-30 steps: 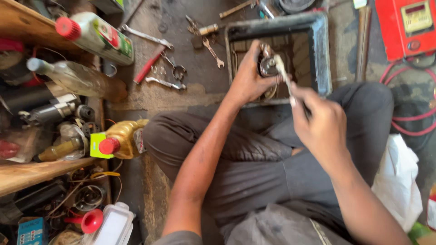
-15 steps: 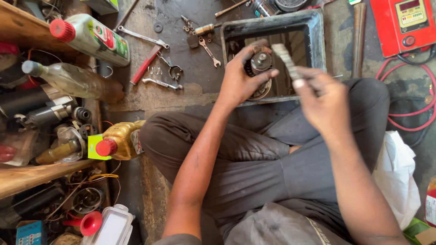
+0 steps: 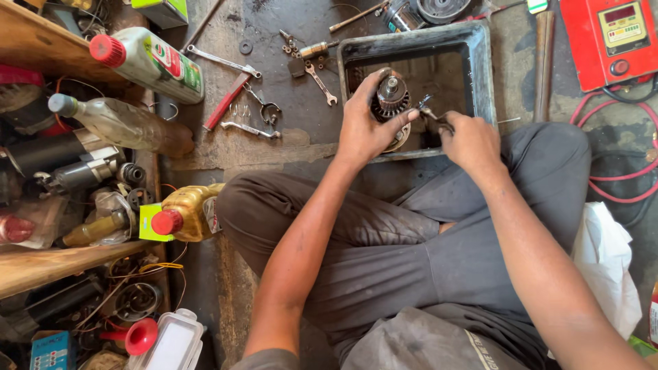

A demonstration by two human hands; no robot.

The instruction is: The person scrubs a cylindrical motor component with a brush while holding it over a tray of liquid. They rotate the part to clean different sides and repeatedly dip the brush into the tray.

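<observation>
We see the left hand (image 3: 367, 127) wrapped around a motor armature (image 3: 391, 103), fingers and thumb pressed against its dark ribbed body, shaft end pointing up toward the camera. The armature is held just above the near edge of a grimy rectangular metal tray (image 3: 483, 75) that sits on the floor in front of the crossed legs.

The right hand (image 3: 469, 140) is closed on a small dark tool (image 3: 430, 115); its tip sits at the side of the armature, touching or nearly so. We cannot tell what kind of tool it is: it is mostly hidden in the fist and blurred.

Progress, as a judgement: the armature is already out of any housing and is dirty and dark along its windings, with the shaft end brighter. The work on its side looks under way, not finished; we see no clean surface to mark a completed pass. Below the left hand a pale round part shows in the tray, its kind unclear.

Left untouched on the floor beyond the left hand: 2 spanners (image 3: 250, 130), a red-handled tool (image 3: 226, 101), a small spanner (image 3: 321, 82). A white oil bottle (image 3: 147, 62) lies on the shelf edge, a yellow bottle (image 3: 184, 214) by the knee, a red meter box (image 3: 610, 38) at the far right.
</observation>
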